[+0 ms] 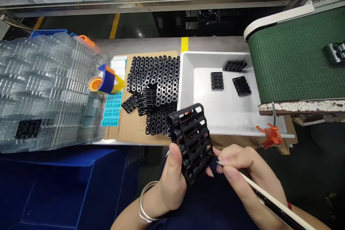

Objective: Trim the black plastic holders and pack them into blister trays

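Note:
A black plastic part with a row of parallel bars [192,140] is tilted up in front of me. My left hand [172,179] grips it by its left side, thumb on the near edge. In my right hand [248,172] is a thin white-and-black tool [269,197], held like a pen. Its dark narrow tip meets the part's lower right edge; the exact kind of tool is not clear. Behind the part, many similar black parts [164,75] stand stacked in rows on cardboard [129,125], with several lying loose beside them.
A white tray [194,59] holds three black parts. Right of it runs a green conveyor belt [293,57] with an orange clamp [272,134] below. Clear plastic trays [48,86] are piled at left above a blue bin [107,179]. A yellow-and-blue tape roll [107,81] lies on blue labels.

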{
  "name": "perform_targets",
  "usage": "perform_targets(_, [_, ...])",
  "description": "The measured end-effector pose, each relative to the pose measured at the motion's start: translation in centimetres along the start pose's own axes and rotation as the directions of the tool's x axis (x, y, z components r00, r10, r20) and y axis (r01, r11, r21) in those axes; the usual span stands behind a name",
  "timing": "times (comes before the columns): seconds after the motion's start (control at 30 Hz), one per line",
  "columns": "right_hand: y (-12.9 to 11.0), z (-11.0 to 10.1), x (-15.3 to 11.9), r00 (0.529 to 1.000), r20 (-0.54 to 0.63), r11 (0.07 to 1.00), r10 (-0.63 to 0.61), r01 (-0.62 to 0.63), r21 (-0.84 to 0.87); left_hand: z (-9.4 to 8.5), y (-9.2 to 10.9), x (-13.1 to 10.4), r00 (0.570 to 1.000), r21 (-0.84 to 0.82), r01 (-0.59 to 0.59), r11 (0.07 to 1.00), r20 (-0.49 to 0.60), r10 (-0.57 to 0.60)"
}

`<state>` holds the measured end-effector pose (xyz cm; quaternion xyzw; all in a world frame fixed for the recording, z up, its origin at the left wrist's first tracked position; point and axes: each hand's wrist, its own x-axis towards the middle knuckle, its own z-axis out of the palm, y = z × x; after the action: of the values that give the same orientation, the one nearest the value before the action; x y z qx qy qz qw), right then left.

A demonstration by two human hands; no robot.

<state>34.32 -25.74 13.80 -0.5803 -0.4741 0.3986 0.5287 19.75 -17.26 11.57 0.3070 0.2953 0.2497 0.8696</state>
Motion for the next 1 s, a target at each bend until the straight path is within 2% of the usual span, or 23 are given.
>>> perform_targets(0.13, [0.05, 0.10, 0.01, 0.999, -0.006, 0.999, 0.036, -0.036, 0.011, 0.12, 0.12, -0.03, 1.000, -0.001, 0.015, 1.000, -0.017, -0.015])
perform_targets(0.23, [0.05, 0.17, 0.08, 0.991, -0.017, 0.983, 0.131, -0.128, 0.129, 0.12, 0.26, 0.04, 1.000, 0.007, 0.020, 1.000, -0.021, -0.020])
perform_targets(0.3, [0.10, 0.19, 0.05, 0.988, -0.022, 0.973, 0.153, -0.147, 0.178, 0.05, 0.29, 0.09, 1.000, 0.017, 0.014, 1.000, -0.015, -0.014])
perform_targets(0.47, [0.13, 0.22, 0.01, 0.994, -0.028, 0.993, 0.106, -0.104, 0.049, -0.03, 0.26, 0.14, 1.000, 0.032, 0.013, 0.999, -0.023, -0.012])
perform_targets(0.63, [0.01, 0.39, 0.17, 0.989, -0.029, 0.981, 0.144, -0.139, 0.136, 0.06, 0.28, 0.12, 1.000, 0.019, 0.015, 1.000, -0.020, -0.015])
perform_targets(0.73, [0.05, 0.40, 0.01, 0.991, -0.053, 0.988, 0.124, -0.119, 0.094, -0.03, 0.22, 0.04, 1.000, 0.016, 0.011, 1.000, 0.000, -0.011])
perform_targets(0.9, [0.29, 0.30, -0.22, 0.987, 0.006, 0.979, 0.163, -0.162, 0.125, -0.20, 0.07, 0.06, 1.000, 0.074, -0.001, 0.997, 0.001, 0.001])
perform_targets(1.0, [0.37, 0.33, -0.11, 0.990, 0.004, 0.980, 0.138, -0.137, 0.146, -0.32, -0.16, 0.10, 1.000, 0.113, -0.019, 0.993, 0.020, 0.017])
